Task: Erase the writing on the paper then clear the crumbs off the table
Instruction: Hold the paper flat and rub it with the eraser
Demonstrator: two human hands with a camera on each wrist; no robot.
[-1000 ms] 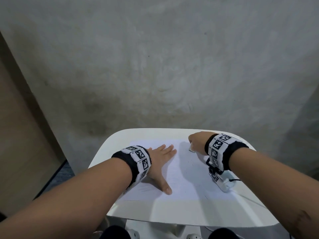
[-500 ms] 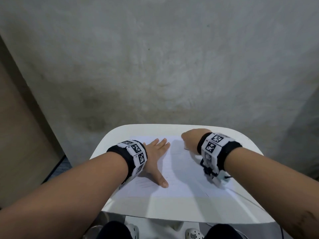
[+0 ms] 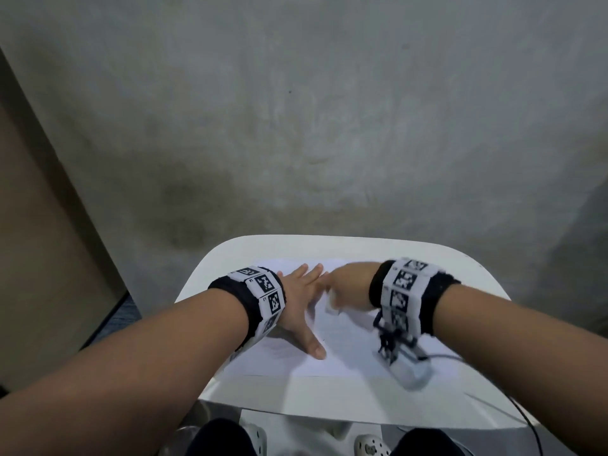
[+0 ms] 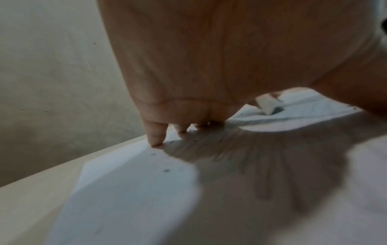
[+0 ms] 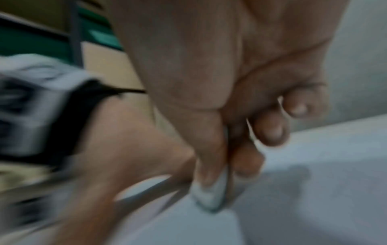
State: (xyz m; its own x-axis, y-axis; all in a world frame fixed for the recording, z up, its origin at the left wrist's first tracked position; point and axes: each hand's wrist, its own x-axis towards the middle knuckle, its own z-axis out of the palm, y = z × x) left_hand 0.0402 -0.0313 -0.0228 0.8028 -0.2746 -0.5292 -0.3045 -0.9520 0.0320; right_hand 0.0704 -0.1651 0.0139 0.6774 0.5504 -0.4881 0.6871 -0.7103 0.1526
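Left hand (image 3: 301, 302) flat on paper (image 3: 348, 343), right hand (image 3: 350, 286) pinching white eraser (image 3: 333, 304) against it

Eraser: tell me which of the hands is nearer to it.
Right. The right hand pinches the eraser against the paper; the left hand lies flat on the paper just beside it, not touching.

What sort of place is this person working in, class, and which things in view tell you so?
Probably a plain indoor room, not a proper office: a small white table stands against a bare, stained concrete wall, with shelving off to one side.
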